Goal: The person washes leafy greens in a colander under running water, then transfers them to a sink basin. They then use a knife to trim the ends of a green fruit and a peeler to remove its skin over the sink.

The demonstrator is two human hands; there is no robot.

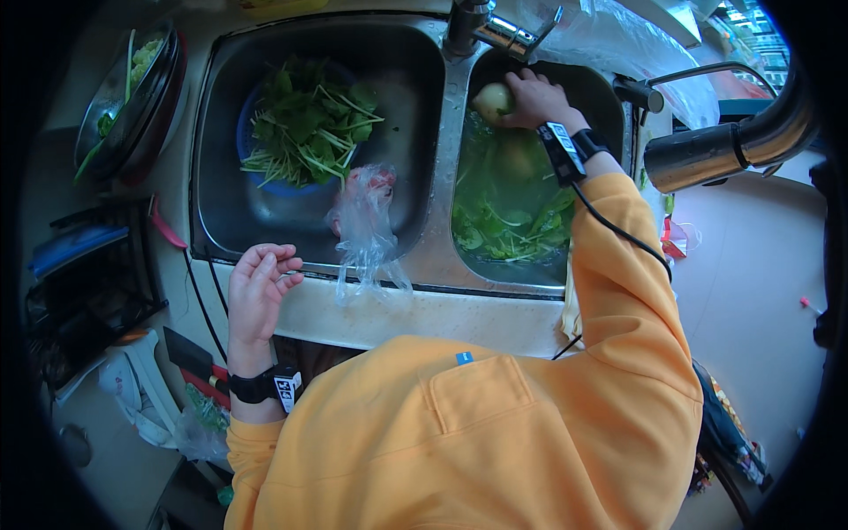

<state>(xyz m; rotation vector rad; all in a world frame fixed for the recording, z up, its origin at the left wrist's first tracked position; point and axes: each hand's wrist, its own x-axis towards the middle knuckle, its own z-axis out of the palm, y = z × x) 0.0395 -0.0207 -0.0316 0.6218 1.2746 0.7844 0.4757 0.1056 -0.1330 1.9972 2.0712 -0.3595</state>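
Observation:
In the right basin point(540, 281), my right hand point(542, 103) has its thumb and forefinger around one end of a pale, rounded root vegetable point(493, 103). Its other fingers lie near the basin's back wall. Cloudy water below holds loose green leaves point(507, 232) and a blurred, pale submerged shape. My left hand point(262, 285) hovers by the front rim of the left basin point(411, 99), holding nothing, fingers loosely bent and apart. That basin contains a blue colander point(246, 132) heaped with leafy greens point(308, 122). Raw meat point(371, 182) in a clear plastic bag point(368, 232) lies at its front edge.
A chrome faucet point(493, 30) rises behind the divider. Another spout point(695, 159) juts in from the right. Stacked metal bowls point(126, 99) with vegetables lean at left, near a pink-handled tool point(162, 225). A cable point(623, 232) runs from my right wrist along the sleeve.

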